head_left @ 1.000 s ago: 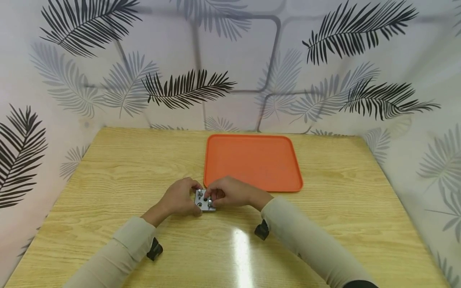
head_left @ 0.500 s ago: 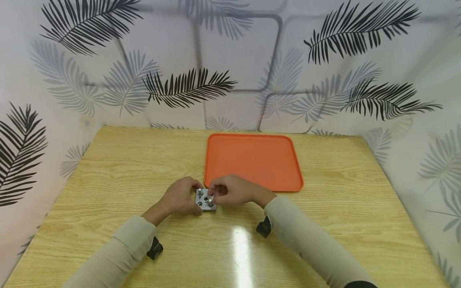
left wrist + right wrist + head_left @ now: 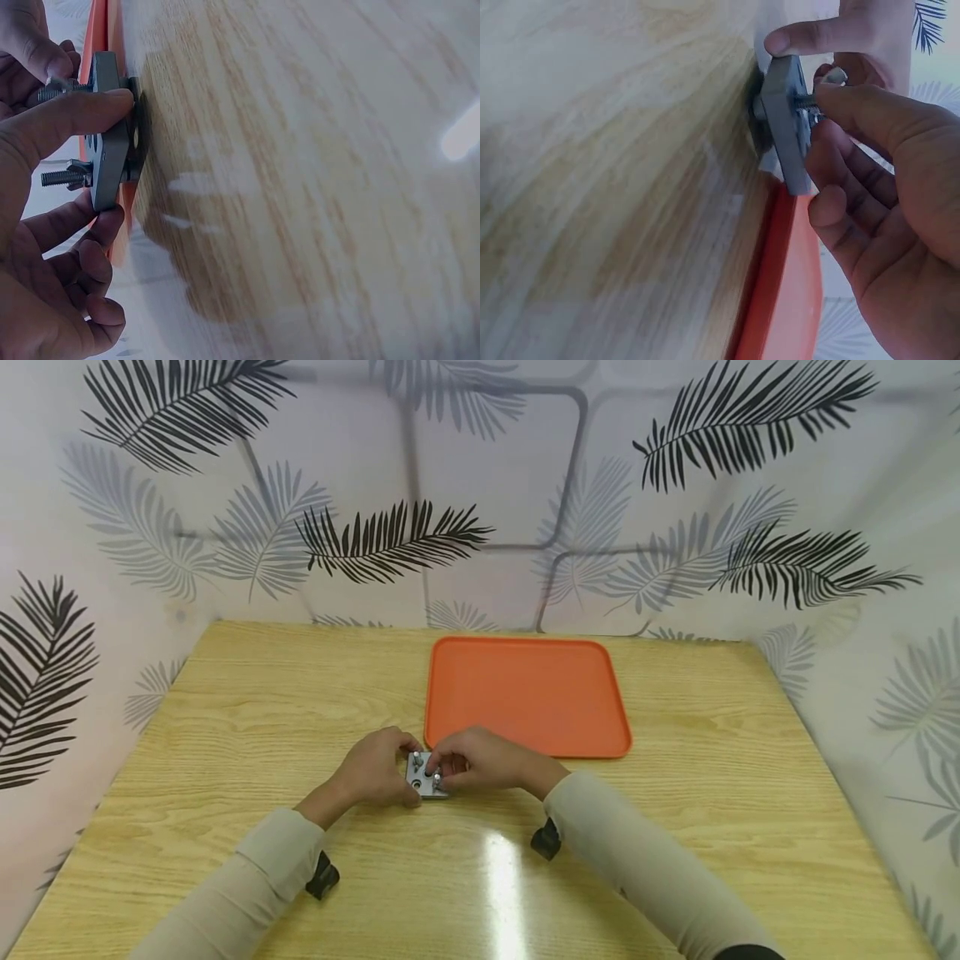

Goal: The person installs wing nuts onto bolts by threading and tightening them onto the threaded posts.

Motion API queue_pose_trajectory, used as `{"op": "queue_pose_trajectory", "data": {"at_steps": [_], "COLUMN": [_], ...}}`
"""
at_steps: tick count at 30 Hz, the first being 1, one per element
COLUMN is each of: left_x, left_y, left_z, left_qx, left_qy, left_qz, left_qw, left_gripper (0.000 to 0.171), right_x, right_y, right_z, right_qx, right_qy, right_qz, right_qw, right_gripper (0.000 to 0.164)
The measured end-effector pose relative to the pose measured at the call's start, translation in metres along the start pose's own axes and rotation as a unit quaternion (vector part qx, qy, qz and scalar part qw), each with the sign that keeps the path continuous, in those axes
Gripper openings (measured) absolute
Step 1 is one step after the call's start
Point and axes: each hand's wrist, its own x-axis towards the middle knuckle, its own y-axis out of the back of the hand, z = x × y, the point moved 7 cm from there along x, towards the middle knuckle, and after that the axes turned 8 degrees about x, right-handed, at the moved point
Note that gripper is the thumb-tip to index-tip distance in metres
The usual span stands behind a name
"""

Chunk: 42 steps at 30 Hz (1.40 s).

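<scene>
A small grey metal plate (image 3: pixel 425 787) with holes and upright threaded bolts lies just in front of the tray. My left hand (image 3: pixel 375 768) grips it by opposite edges, thumb on the near edge and fingertips on the far one. One bolt (image 3: pixel 64 178) carries a nut (image 3: pixel 79 174) against the plate's face. My right hand (image 3: pixel 483 760) pinches at the other bolt (image 3: pixel 437 782) with thumb and fingers, around the nut there, which they largely hide. Bolt heads (image 3: pixel 760 107) stick out on the underside, close to the tabletop.
The orange tray (image 3: pixel 525 697) sits right behind the plate and hands. Light wood tabletop (image 3: pixel 675 827) surrounds them, with a bright reflection in front. A leaf-patterned cloth (image 3: pixel 480 468) hangs behind the table.
My right hand's fingers draw back to the right from over the plate, then come forward again around the bolt. The left hand and the plate stay in place.
</scene>
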Motion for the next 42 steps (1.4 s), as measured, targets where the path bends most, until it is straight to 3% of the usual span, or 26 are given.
{"op": "queue_pose_trajectory", "data": {"at_steps": [4,9,14,17,24,33,38,42], "left_x": [0.0,0.001,0.0,0.0,0.001,0.001,0.002,0.001], "left_y": [-0.001,-0.002,-0.001,-0.002,-0.001,0.0,-0.001,-0.001], "left_z": [0.001,0.001,0.001,0.001,0.001,0.001,0.0,0.0], "left_qx": [-0.003,-0.001,-0.002,-0.005,-0.004,0.001,-0.002,-0.002], "left_qy": [-0.002,-0.003,0.001,0.001,-0.002,0.0,0.002,0.002], "left_qz": [0.0,0.0,0.0,-0.005,0.002,0.005,0.002,-0.001], "left_qw": [1.0,1.0,1.0,1.0,1.0,1.0,1.0,1.0], "left_gripper": [0.057,0.057,0.057,0.058,0.058,0.058,0.057,0.057], "right_x": [0.0,-0.003,-0.004,-0.003,-0.005,-0.007,-0.006,-0.004], "right_y": [-0.003,0.002,0.009,0.008,0.006,0.003,0.009,0.008], "right_z": [0.0,0.0,-0.003,-0.006,-0.004,0.003,-0.001,-0.006], "right_qx": [-0.025,-0.017,-0.054,-0.07,-0.073,-0.062,-0.057,-0.051], "right_qy": [-0.002,-0.004,0.021,0.03,0.003,-0.015,-0.018,-0.007], "right_qz": [0.003,0.008,0.032,0.026,0.022,0.008,0.026,0.01], "right_qw": [1.0,1.0,0.998,0.997,0.997,0.998,0.998,0.999], "right_gripper": [0.015,0.014,0.02,0.017,0.004,0.004,0.012,0.023]}}
